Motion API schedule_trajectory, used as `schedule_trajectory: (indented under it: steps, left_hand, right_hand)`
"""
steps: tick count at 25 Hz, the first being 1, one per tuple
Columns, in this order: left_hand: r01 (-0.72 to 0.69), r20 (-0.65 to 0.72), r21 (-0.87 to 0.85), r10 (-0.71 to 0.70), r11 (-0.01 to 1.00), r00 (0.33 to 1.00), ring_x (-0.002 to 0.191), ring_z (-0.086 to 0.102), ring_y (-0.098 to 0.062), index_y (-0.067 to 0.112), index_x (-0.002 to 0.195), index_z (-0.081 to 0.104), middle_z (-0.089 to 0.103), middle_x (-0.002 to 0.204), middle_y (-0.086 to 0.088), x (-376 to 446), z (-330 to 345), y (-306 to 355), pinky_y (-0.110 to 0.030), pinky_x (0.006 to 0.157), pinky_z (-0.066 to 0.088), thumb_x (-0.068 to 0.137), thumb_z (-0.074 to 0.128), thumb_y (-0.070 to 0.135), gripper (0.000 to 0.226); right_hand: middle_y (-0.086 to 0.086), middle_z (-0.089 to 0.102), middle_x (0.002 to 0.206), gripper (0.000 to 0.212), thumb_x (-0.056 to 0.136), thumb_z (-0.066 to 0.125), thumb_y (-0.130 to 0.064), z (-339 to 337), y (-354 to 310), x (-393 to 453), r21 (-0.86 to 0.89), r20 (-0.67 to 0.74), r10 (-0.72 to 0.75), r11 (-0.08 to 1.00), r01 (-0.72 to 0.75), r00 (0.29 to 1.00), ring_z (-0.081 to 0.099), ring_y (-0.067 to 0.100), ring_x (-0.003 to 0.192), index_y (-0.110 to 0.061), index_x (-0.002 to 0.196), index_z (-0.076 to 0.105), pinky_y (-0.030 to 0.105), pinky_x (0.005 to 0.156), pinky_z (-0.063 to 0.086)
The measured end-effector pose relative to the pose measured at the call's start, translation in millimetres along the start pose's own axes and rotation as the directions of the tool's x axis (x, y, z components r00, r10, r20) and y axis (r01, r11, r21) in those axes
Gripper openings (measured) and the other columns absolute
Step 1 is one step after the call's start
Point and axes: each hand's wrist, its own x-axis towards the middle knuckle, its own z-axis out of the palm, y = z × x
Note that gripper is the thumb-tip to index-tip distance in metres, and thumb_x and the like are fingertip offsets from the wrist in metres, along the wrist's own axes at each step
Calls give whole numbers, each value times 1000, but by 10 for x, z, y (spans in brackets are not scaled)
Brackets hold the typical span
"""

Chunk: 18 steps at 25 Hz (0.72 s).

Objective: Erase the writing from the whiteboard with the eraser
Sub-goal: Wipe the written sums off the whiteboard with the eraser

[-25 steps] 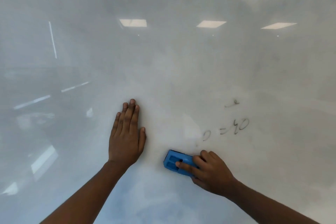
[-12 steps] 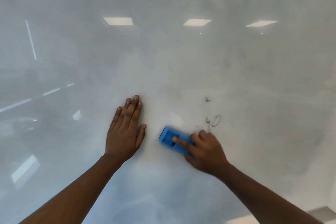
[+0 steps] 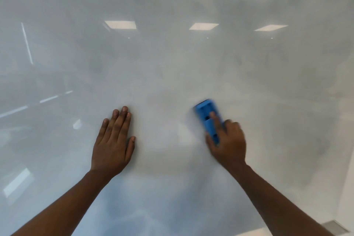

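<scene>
The whiteboard point(image 3: 172, 63) fills the view, glossy and smeared grey, with no legible writing showing. My right hand point(image 3: 229, 144) grips a blue eraser point(image 3: 207, 116) and presses it flat against the board right of centre; the eraser points up and slightly left and is motion-blurred. One finger lies along the eraser's back. My left hand point(image 3: 114, 142) rests flat on the board with straight fingers, left of centre, well apart from the eraser.
Ceiling light panels point(image 3: 204, 26) and room shapes reflect in the board. The board's right edge point(image 3: 344, 178) and a bit of its lower edge show at the bottom right corner, with a pale wall beyond.
My right hand swept the eraser up and to the right over the small dark marks, which no longer show. The eraser turned from sideways to nearly upright. My left hand stayed flat on the board.
</scene>
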Motion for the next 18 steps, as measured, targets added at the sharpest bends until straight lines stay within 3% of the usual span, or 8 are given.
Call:
schedule_trajectory:
  steps: [3, 4, 6, 8, 10, 12, 13, 18]
  left_hand:
    - [41, 35, -3, -41, 999, 999, 167, 9, -25, 7, 168, 17, 11, 179, -7, -173, 16, 92, -41, 136, 6, 105, 39, 35, 72]
    - [57, 35, -1, -56, 998, 998, 167, 8, -24, 6, 168, 18, 11, 179, -7, -215, 31, 135, -41, 136, 6, 105, 39, 34, 72]
    - [95, 37, 0, -94, 996, 995, 167, 6, -24, 5, 167, 19, 11, 179, -8, -261, 55, 191, -42, 136, 5, 103, 40, 32, 73]
    - [103, 32, -11, -102, 995, 994, 167, 6, -25, 7, 168, 16, 9, 179, -6, -278, 74, 221, -43, 136, 5, 102, 40, 30, 74]
    - [108, 25, 3, -108, 994, 994, 167, 5, -24, 9, 169, 13, 7, 179, -5, -277, 101, 229, -43, 136, 5, 102, 40, 29, 75]
    - [131, 8, 9, -131, 991, 991, 167, 4, -23, 7, 168, 15, 12, 178, -8, -266, 108, 262, -44, 136, 5, 101, 40, 28, 74]
    - [145, 3, 7, -145, 989, 989, 167, 4, -23, 6, 167, 18, 16, 177, -10, -261, 103, 289, -44, 136, 6, 100, 40, 27, 74]
    - [70, 14, -9, -70, 997, 997, 167, 10, -22, 9, 168, 21, 15, 178, -5, -212, -26, 79, -44, 136, 8, 103, 42, 38, 73]
  right_hand:
    - [15, 53, 103, 73, 100, 57, -42, 51, -219, -277, 119, -31, 540, 837, -534, 841, 51, 36, 88, -22, 165, 30, 45, 75, 50]
    - [15, 53, 101, 73, 100, 57, -42, 137, -447, -565, 108, -41, 470, 879, -464, 882, 51, 36, 86, -21, 165, 30, 45, 74, 50]
    - [10, 52, 97, 80, 97, 64, -41, 150, -700, -1000, 101, 104, -21, 995, 11, 994, 48, 32, 79, -24, 166, 27, 41, 65, 48]
    - [8, 52, 95, 89, 92, 68, -41, 117, -339, -950, 10, 184, -256, 966, 259, 949, 48, 29, 76, -28, 167, 21, 38, 62, 44]
    - [11, 53, 98, 79, 96, 61, -43, 43, -23, -691, -62, 96, 51, 997, -45, 994, 50, 32, 79, -27, 166, 26, 40, 64, 45]
    - [14, 52, 102, 74, 100, 55, -44, -7, -102, -530, 41, 32, 491, 870, -492, 871, 51, 35, 86, -25, 165, 25, 43, 70, 50]
    - [15, 52, 104, 75, 101, 53, -44, 26, -281, -577, 63, 41, 536, 841, -538, 843, 52, 36, 88, -25, 166, 22, 45, 73, 52]
    - [9, 55, 97, 78, 103, 52, -48, 60, -704, -777, 97, 126, 45, 994, -58, 991, 51, 26, 79, -25, 168, 15, 42, 62, 53]
